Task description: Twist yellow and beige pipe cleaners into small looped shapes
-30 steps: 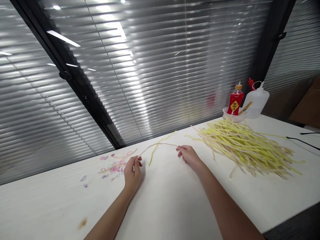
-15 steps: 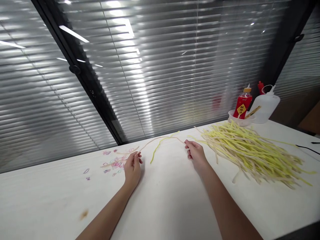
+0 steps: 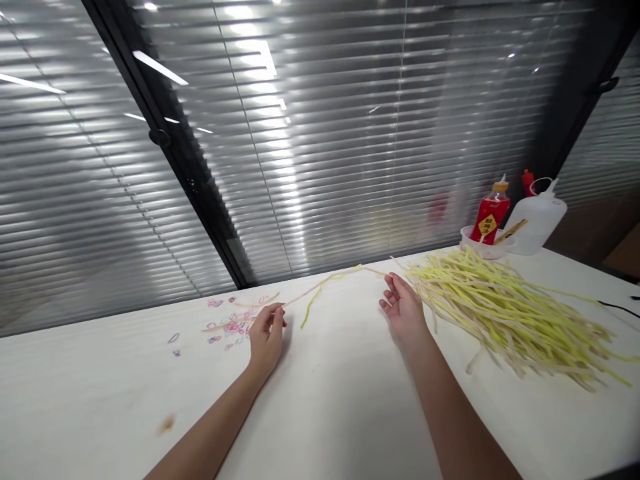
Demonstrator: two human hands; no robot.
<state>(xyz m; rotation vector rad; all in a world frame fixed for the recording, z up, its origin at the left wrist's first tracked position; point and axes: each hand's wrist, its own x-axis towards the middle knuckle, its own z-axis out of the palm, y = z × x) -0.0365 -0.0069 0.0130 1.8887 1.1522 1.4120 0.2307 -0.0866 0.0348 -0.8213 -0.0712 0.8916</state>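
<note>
My left hand point(image 3: 267, 333) rests on the white table point(image 3: 325, 400) and pinches the near end of a long beige strand point(image 3: 305, 295). That strand runs off to the right toward the far edge. Beside it lies a loose yellow-green strand point(image 3: 320, 290). My right hand point(image 3: 403, 308) is open, palm turned up, fingers apart, just left of a big heap of yellow and beige strands point(image 3: 505, 313). It holds nothing.
Small pink and purple rubber bands point(image 3: 227, 328) lie scattered left of my left hand. At the back right stand a red bottle point(image 3: 491, 212), a white squeeze bottle point(image 3: 537, 215) and a small white bowl point(image 3: 483, 243). Window blinds rise behind the table.
My right hand let go of the far end of the beige strand, moved right toward the heap and opened. The left hand kept its pinch.
</note>
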